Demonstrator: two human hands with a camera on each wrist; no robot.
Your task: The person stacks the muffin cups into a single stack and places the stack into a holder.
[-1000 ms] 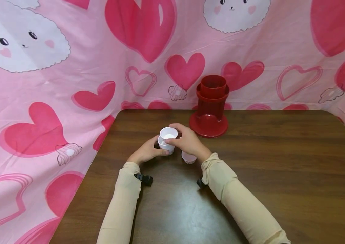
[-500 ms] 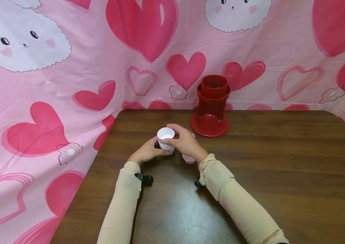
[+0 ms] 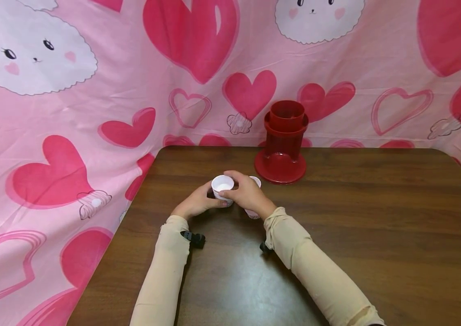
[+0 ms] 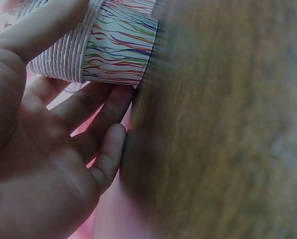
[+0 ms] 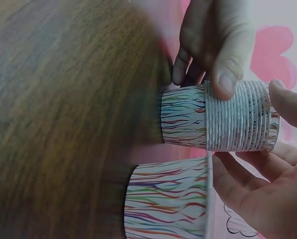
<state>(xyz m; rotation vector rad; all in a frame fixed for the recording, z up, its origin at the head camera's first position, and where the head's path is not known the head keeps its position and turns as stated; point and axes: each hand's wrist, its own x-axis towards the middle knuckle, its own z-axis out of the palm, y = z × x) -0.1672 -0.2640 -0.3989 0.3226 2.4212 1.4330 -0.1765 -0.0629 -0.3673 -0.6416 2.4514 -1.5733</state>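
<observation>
A stack of paper cups (image 3: pixel 223 182) stands on the table, its white open top facing up. In the left wrist view the lowest cup (image 4: pixel 121 47) shows wavy coloured stripes, below several nested rims. My left hand (image 3: pixel 198 201) grips the stack from the left, thumb across the rims. From the right, my right hand (image 3: pixel 248 192) pinches the top of the stack between thumb and fingers. Close beside it stands another striped paper cup (image 5: pixel 168 199). In the head view my right hand hides much of what stands there, so I cannot tell if more cups are there.
A red plastic stand (image 3: pixel 281 145) with a round base and a tube-like top stands at the back of the brown wooden table (image 3: pixel 357 217). A pink cloth (image 3: pixel 132 59) with hearts hangs behind and to the left.
My right hand has moved a cup leftward over the stack and lowered it on; the top now sits lower and nested. My left hand keeps its grip in place.
</observation>
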